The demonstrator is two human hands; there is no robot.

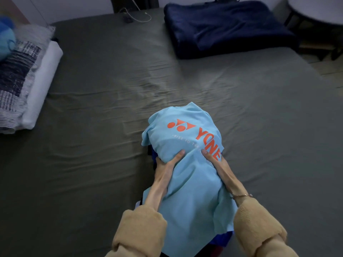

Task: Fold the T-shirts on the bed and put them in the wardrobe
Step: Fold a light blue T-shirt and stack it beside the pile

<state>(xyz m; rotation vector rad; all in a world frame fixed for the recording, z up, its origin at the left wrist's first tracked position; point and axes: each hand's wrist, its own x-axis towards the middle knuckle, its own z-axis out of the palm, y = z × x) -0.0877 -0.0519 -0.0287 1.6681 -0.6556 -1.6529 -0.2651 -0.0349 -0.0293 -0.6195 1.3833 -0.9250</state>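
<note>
Tan sleeves (141, 232) are framing the near edge. Light blue T-shirt (191, 175) is lying bunched over darker garments (225, 238), above the near side of the bed (104, 108). Left hand (167, 166) and right hand (216, 164) are gripping the bundle, thumbs on top, fingers hidden underneath. Navy blanket (228, 28) is lying far right; folded bedding (24, 78) far left.

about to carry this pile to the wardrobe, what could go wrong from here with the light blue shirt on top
1. The light blue T-shirt lies loose and crumpled over darker clothes; carried like this, the bundle may come apart.
2. Both hands grip only near the top, so the lower hanging fabric could slip or drag.
3. It looks unfolded, so it would probably still need folding on the bed sheet.
</note>
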